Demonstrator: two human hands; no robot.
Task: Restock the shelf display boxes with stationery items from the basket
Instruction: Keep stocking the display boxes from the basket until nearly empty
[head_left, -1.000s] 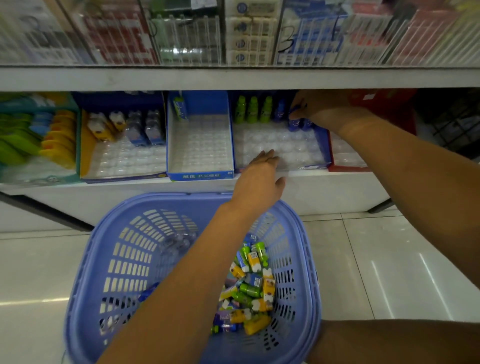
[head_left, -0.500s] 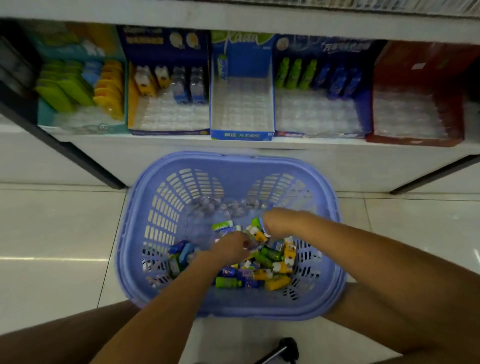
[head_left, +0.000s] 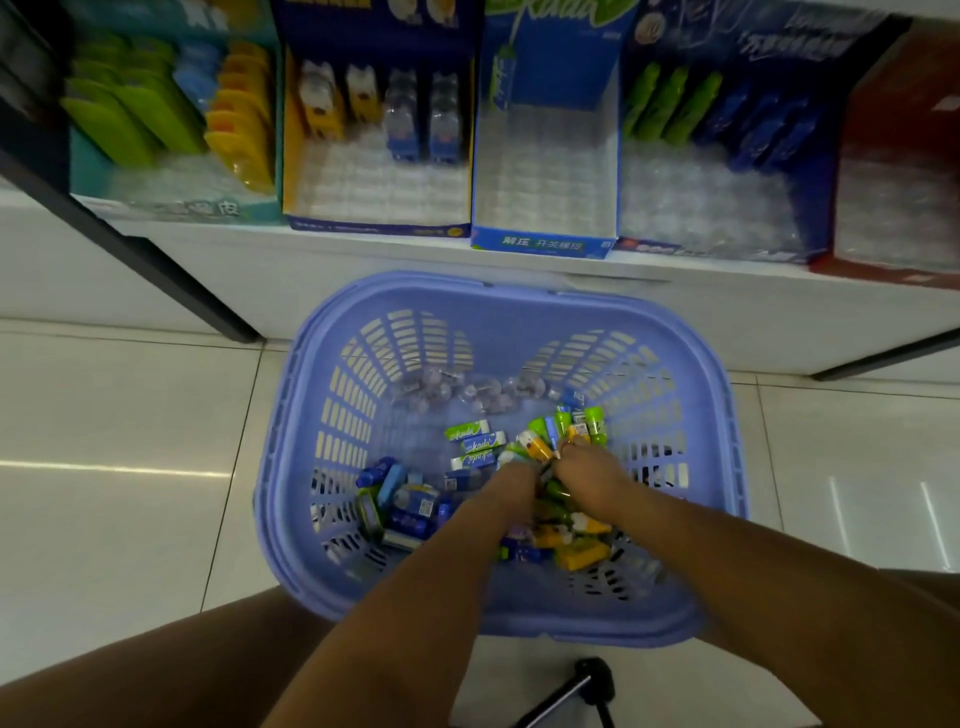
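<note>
Lilac plastic basket (head_left: 498, 322) on the tiled floor (head_left: 130, 467) holds a heap of small green, yellow and blue stationery items (head_left: 576, 553). The left hand (head_left: 511, 486) and right hand (head_left: 582, 470) are sunk into the heap, almost touching. Whether either grips anything cannot be told. Beyond the hands, a white shelf (head_left: 363, 260) carries open display boxes, a blue box (head_left: 543, 244) straight ahead.

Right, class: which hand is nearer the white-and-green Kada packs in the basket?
Left. The left hand sits just right of the Kada packs, slightly nearer the camera; the right hand lies beyond it, farther right.
</note>
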